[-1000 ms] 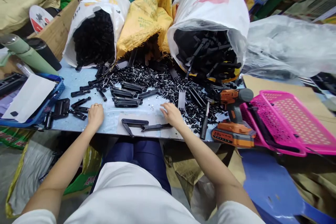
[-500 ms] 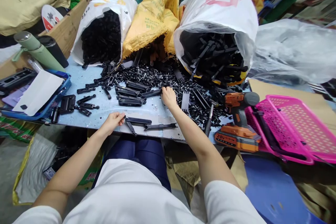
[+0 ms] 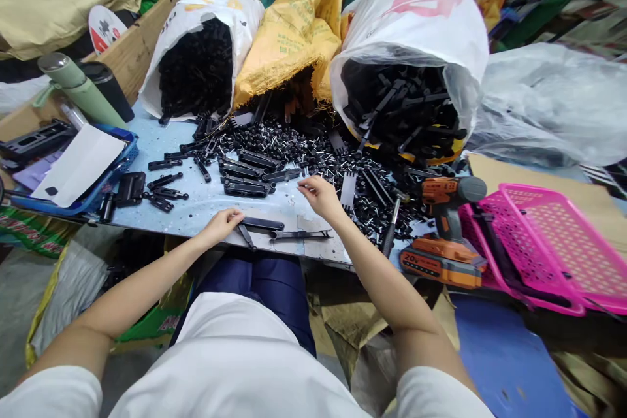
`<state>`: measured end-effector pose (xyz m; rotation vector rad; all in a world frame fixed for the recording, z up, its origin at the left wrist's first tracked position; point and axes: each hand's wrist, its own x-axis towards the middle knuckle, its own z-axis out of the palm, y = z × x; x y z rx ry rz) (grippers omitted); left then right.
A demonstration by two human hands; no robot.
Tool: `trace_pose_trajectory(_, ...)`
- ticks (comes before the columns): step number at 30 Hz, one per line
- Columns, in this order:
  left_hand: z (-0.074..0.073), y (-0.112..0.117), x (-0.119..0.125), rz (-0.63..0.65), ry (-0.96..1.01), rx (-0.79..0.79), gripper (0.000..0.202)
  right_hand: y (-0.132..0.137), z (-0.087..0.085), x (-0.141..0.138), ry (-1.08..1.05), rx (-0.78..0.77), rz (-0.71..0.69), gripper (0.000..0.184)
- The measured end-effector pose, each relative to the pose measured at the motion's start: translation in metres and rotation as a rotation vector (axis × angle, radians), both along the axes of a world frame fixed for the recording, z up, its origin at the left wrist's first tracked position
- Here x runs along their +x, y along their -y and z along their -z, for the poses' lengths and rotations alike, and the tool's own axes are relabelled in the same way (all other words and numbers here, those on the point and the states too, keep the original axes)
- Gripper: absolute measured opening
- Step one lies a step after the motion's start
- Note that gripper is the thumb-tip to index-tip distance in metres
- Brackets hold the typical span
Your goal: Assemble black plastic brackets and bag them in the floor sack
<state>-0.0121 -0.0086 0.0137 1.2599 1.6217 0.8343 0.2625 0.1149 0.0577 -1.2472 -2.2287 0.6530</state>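
My left hand (image 3: 223, 225) pinches the left end of a black jointed plastic arm (image 3: 263, 224) at the table's front edge, where a shorter black link (image 3: 246, 237) angles down from it. Just right of that arm lies a slim black fork-ended bar (image 3: 300, 234). My right hand (image 3: 321, 197) hovers over the table with thumb and fingertips together; whatever is between them is too small to make out. Behind it spreads a heap of small black parts with shiny metal pins (image 3: 294, 142). Several finished-looking black arms (image 3: 248, 188) are stacked left of my right hand.
White sacks of black parts (image 3: 416, 19) and a yellow sack (image 3: 294, 32) line the back. At right are a hammer (image 3: 390, 230), an orange cordless drill (image 3: 443, 261) and a pink basket (image 3: 553, 241). A blue basket (image 3: 130, 151) and green bottle (image 3: 81, 88) stand left.
My right hand has drawn back from the edge of the heap toward me, fingertips pinched. My left hand stays at the jointed arm's left end. The view has shifted slightly.
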Motion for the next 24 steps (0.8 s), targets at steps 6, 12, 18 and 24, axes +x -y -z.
trace_pose_trajectory(6,0.011,-0.001,-0.003,0.008,0.087,-0.046,0.04,0.053,-0.01,-0.006,0.075,-0.218,-0.196,0.009)
trace_pose_trajectory(12,-0.012,0.01,0.009,0.078,-0.478,0.273,0.041,0.068,-0.01,-0.017,0.28,-0.007,-0.259,0.016)
trace_pose_trajectory(18,-0.023,0.007,0.059,0.649,-0.767,0.532,0.055,0.071,0.003,-0.014,0.262,0.07,-0.35,0.016)
trace_pose_trajectory(24,-0.01,-0.001,0.086,0.54,-0.825,0.356,0.049,0.087,0.051,0.004,-0.113,0.212,-0.247,0.031)
